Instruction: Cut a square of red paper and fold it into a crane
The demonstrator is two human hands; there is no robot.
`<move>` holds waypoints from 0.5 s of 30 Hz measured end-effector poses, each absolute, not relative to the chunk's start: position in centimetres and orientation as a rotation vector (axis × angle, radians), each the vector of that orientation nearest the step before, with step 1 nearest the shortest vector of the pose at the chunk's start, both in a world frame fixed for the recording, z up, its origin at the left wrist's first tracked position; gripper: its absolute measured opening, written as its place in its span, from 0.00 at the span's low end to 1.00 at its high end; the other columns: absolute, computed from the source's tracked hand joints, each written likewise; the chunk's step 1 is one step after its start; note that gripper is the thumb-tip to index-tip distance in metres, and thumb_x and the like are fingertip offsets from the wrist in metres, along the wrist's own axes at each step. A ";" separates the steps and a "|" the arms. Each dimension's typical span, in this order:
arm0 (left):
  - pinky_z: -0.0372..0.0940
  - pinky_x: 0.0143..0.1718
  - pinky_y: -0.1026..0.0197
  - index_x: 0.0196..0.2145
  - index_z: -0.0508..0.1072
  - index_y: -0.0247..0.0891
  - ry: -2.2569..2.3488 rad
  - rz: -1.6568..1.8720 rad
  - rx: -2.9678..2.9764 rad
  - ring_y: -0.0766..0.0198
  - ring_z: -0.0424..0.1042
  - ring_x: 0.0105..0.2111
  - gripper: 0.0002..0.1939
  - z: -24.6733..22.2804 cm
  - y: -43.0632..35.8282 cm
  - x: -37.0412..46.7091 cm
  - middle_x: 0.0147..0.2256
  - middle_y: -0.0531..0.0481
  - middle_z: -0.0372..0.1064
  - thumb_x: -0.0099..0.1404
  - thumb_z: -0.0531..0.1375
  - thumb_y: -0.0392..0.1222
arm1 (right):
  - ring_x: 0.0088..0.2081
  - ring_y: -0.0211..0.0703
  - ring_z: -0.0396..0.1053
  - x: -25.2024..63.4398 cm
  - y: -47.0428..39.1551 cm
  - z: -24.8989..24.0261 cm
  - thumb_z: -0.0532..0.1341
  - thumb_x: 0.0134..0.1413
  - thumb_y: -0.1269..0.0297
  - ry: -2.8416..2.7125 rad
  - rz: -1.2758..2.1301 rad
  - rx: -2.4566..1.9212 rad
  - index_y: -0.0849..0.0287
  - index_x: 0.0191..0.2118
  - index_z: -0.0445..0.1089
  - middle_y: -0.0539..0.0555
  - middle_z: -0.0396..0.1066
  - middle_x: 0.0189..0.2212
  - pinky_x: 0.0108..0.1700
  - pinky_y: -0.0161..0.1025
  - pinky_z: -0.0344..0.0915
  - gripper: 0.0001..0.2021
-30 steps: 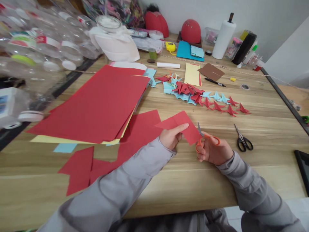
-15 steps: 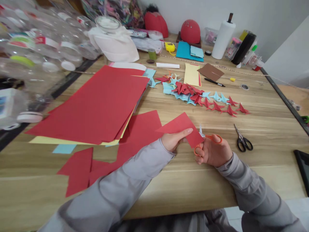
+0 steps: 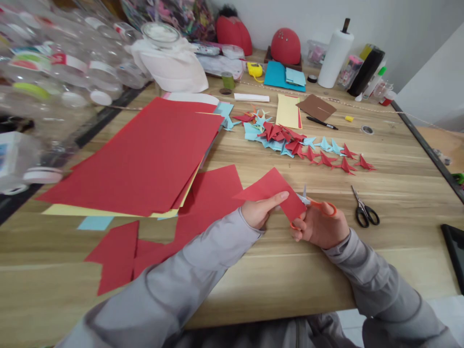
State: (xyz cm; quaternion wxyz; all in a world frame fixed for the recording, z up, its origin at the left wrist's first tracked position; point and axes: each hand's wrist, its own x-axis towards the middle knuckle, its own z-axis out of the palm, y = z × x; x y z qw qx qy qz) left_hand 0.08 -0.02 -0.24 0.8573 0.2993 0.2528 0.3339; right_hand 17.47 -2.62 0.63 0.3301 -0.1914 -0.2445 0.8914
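Observation:
Pinched in my left hand (image 3: 261, 209) is a piece of red paper (image 3: 273, 186), the thumb lying on top of it. My right hand (image 3: 322, 226) has its fingers through the orange handles of a pair of scissors (image 3: 303, 198). Their blades are parted at the paper's right edge; one blade shows above it, and part of the scissors is hidden behind the paper. Red paper pieces (image 3: 118, 258) lie to the left of my arms. A large stack of red sheets (image 3: 145, 159) rests behind them, with yellow and light blue paper under it.
Several folded red and light blue paper cranes (image 3: 286, 137) lie beyond my hands. Black-handled scissors (image 3: 364, 212) rest to the right. A pen (image 3: 322, 123), brown paper (image 3: 317, 107) and yellow paper (image 3: 288, 111) are farther back. Plastic bottles (image 3: 68, 67) crowd the left side.
The scissors have turned slightly and their blades sit a little differently at the paper's edge. The red paper has shifted very slightly left; both hands keep their hold.

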 end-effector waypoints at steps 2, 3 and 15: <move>0.70 0.33 0.53 0.35 0.76 0.30 0.504 0.667 0.628 0.54 0.76 0.28 0.19 -0.3 0.0 0.0 0.27 0.41 0.76 0.58 0.59 0.52 | 0.27 0.40 0.64 17.5 -2.6 0.6 0.60 0.43 0.46 -0.655 2.332 -0.503 0.56 0.33 0.61 0.49 0.66 0.24 0.33 0.41 0.57 0.19; 0.70 0.33 0.53 0.35 0.76 0.30 0.496 0.646 0.630 0.54 0.76 0.28 0.20 -0.4 0.0 0.0 0.27 0.41 0.76 0.59 0.59 0.53 | 0.27 0.41 0.64 17.5 -2.6 0.5 0.59 0.44 0.45 -0.665 2.338 -0.507 0.56 0.33 0.61 0.49 0.66 0.24 0.33 0.41 0.57 0.19; 0.68 0.28 0.57 0.34 0.76 0.31 0.552 0.804 0.780 0.58 0.74 0.23 0.17 -0.1 0.1 0.4 0.26 0.43 0.75 0.60 0.58 0.50 | 0.26 0.40 0.66 17.7 -2.5 0.5 0.59 0.47 0.48 -0.806 2.258 -0.589 0.50 0.47 0.61 0.48 0.69 0.24 0.31 0.40 0.58 0.22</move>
